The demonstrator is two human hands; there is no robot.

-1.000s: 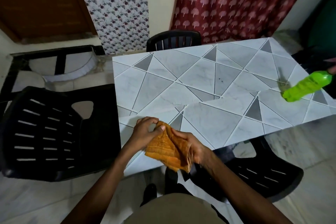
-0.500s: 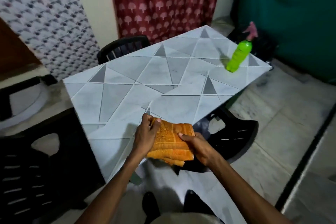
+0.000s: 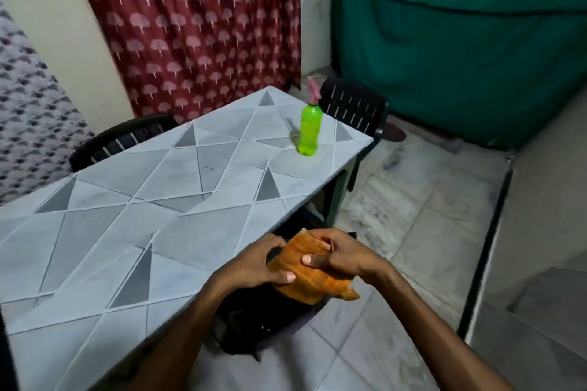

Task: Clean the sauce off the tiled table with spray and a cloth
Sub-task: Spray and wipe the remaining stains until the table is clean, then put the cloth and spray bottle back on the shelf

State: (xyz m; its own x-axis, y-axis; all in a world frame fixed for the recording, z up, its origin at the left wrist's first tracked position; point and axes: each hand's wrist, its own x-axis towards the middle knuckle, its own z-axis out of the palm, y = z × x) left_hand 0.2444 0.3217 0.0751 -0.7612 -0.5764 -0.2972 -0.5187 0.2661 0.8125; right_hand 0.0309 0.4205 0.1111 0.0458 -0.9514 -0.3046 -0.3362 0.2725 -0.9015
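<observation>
- A person's left hand (image 3: 257,267) and right hand (image 3: 346,259) are gripping an orange cloth (image 3: 313,287), both curling round it, with each thumb pressing on the fabric.
- Half a second earlier the cloth was lying on the near edge of the tiled surface (image 3: 190,232); now the hands are holding it bunched in the air, just off that edge and above the seat of a black chair (image 3: 254,324).
- The cloth is looking more tightly folded than before, with one loose corner hanging down at the right.
- The view is swinging to the right: a green sheet (image 3: 460,41) is now filling the upper right, and the dark red patterned curtain (image 3: 190,25) is sitting at the centre top.
- The green spray bottle (image 3: 309,130), with its pink trigger top, is standing upright near the far right corner of the surface, the same spot as before and well apart from the hands.
- A few small dark specks (image 3: 208,166) are showing on a tile near the middle of the surface; whether they are sauce cannot be told.
- A second black chair (image 3: 352,105) is standing just behind the bottle, and a third (image 3: 120,140) is tucked in at the far long side.
- Any lettering on the bottle is too small to read.
</observation>
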